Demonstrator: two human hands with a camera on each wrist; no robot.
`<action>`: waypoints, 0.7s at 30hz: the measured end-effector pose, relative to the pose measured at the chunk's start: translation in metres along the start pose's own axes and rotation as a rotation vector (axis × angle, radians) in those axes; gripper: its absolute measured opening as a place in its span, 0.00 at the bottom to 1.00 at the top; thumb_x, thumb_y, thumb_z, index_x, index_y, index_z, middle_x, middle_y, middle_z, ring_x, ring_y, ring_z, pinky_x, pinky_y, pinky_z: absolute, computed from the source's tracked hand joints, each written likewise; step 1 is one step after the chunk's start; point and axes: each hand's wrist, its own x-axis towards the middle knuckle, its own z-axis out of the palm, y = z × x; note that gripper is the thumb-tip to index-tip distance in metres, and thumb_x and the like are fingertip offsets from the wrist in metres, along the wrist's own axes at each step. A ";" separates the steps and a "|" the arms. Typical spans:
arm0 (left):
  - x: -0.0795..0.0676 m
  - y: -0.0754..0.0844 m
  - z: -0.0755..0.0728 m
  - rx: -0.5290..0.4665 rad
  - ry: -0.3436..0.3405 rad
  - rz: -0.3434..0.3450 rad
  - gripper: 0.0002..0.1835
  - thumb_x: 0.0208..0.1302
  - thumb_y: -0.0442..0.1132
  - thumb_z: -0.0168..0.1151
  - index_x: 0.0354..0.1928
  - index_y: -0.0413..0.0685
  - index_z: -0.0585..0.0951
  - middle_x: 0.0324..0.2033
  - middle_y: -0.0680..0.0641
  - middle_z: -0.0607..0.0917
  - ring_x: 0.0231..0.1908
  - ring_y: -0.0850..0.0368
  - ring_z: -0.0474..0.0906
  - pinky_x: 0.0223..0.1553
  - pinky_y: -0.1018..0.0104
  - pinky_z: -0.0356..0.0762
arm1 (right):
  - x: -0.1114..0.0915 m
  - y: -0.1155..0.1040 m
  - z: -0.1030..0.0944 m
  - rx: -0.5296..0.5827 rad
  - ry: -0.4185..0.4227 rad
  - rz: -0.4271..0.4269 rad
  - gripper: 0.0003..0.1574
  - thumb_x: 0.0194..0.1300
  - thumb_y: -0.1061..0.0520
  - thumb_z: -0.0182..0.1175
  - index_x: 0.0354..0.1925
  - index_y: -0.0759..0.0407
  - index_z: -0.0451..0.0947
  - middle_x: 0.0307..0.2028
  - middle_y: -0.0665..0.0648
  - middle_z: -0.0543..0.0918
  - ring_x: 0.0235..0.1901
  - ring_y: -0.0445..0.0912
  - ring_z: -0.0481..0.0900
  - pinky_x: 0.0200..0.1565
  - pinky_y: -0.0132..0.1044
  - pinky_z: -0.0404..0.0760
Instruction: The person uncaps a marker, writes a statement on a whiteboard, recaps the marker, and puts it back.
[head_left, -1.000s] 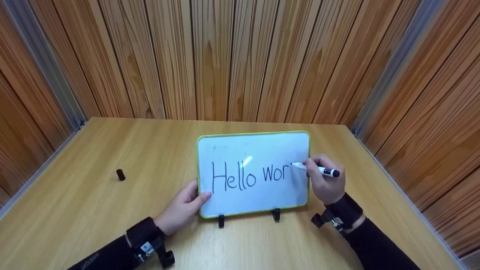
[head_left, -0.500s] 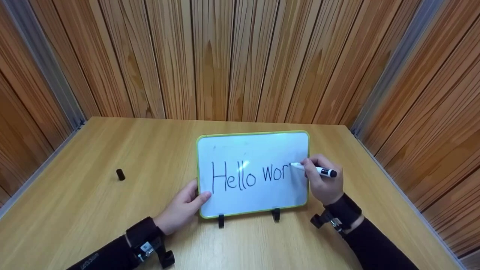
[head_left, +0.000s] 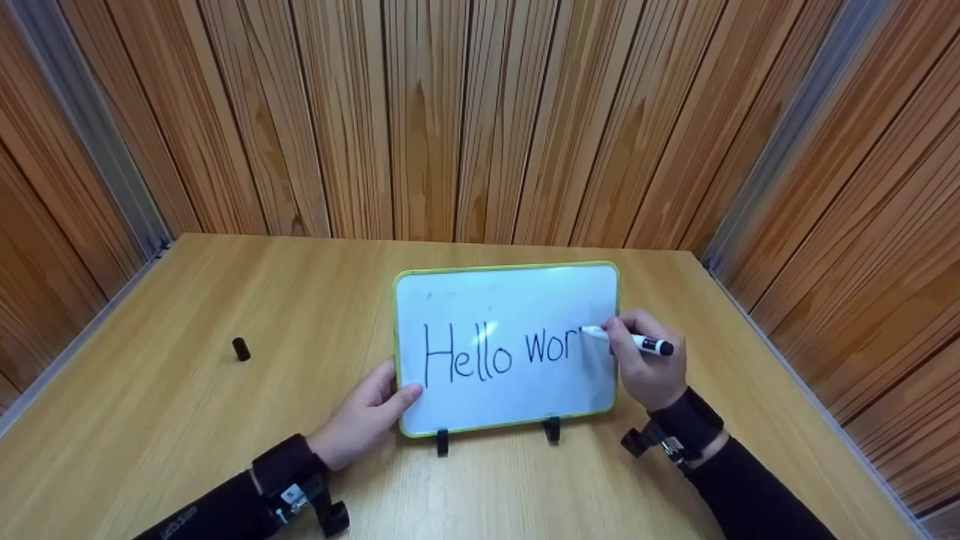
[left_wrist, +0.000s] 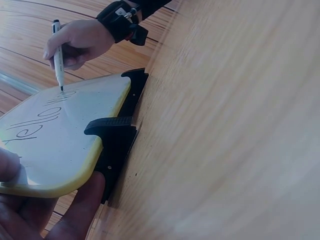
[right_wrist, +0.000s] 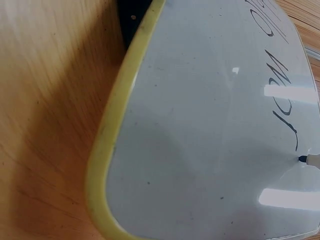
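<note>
A small whiteboard (head_left: 487, 300) with a yellow-green rim leans on a black stand (left_wrist: 114, 155), bearing "Hello wor" in black handwriting. At its left edge my left hand (head_left: 364, 416) grips the board, thumb on the front and fingers behind. My right hand (head_left: 651, 360) pinches a white marker (head_left: 637, 342) with a black end. Its dark tip (right_wrist: 302, 159) is at the board surface, just past the "r"; whether it touches, I cannot tell. The right wrist view shows only the marker's front end, no fingers.
A black marker cap (head_left: 241, 349) lies on the wooden table (head_left: 300, 292), left of the board. The stand's two black feet (head_left: 553, 430) stick out under the board's lower edge. Wood-panelled walls (head_left: 420, 120) close off the back and sides.
Over the last second my right hand with the marker has shifted very slightly left. My left hand and the whiteboard look the same, and so does the lettering.
</note>
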 end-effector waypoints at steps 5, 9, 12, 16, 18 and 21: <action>0.000 0.000 0.000 -0.006 -0.009 -0.001 0.33 0.90 0.43 0.55 0.87 0.40 0.59 0.78 0.38 0.76 0.74 0.45 0.78 0.72 0.58 0.78 | 0.001 -0.002 0.000 0.006 0.003 -0.002 0.11 0.71 0.74 0.63 0.32 0.65 0.85 0.23 0.53 0.80 0.21 0.41 0.73 0.25 0.26 0.71; 0.000 -0.001 0.000 -0.003 -0.009 0.009 0.33 0.90 0.42 0.55 0.86 0.38 0.60 0.77 0.36 0.77 0.73 0.44 0.78 0.69 0.61 0.79 | 0.002 -0.003 -0.001 0.011 0.004 -0.015 0.10 0.71 0.73 0.63 0.32 0.66 0.84 0.23 0.52 0.81 0.21 0.39 0.74 0.24 0.26 0.71; 0.000 -0.002 0.000 0.005 -0.003 0.014 0.33 0.89 0.42 0.56 0.85 0.37 0.60 0.76 0.36 0.78 0.73 0.44 0.79 0.68 0.64 0.80 | 0.003 -0.004 -0.001 0.009 0.007 -0.027 0.10 0.71 0.73 0.63 0.32 0.65 0.83 0.22 0.52 0.81 0.20 0.39 0.73 0.24 0.26 0.70; 0.000 -0.002 0.000 0.008 -0.004 0.010 0.33 0.89 0.42 0.56 0.86 0.38 0.60 0.77 0.36 0.77 0.73 0.44 0.78 0.69 0.64 0.79 | 0.003 -0.004 0.000 0.009 0.010 -0.030 0.10 0.71 0.73 0.63 0.32 0.65 0.83 0.23 0.52 0.81 0.20 0.40 0.72 0.24 0.27 0.69; 0.000 -0.002 0.000 0.008 -0.005 0.009 0.33 0.90 0.42 0.56 0.86 0.38 0.60 0.77 0.36 0.77 0.73 0.44 0.78 0.69 0.64 0.79 | 0.003 -0.003 0.000 0.009 0.008 -0.029 0.10 0.72 0.73 0.63 0.32 0.65 0.83 0.23 0.52 0.81 0.20 0.40 0.71 0.24 0.27 0.69; 0.000 -0.002 -0.001 0.005 -0.005 0.007 0.33 0.89 0.43 0.56 0.86 0.38 0.60 0.77 0.37 0.77 0.73 0.44 0.78 0.69 0.65 0.79 | 0.002 -0.002 0.000 0.010 0.003 -0.026 0.10 0.71 0.73 0.63 0.33 0.65 0.83 0.23 0.53 0.81 0.20 0.41 0.71 0.24 0.27 0.69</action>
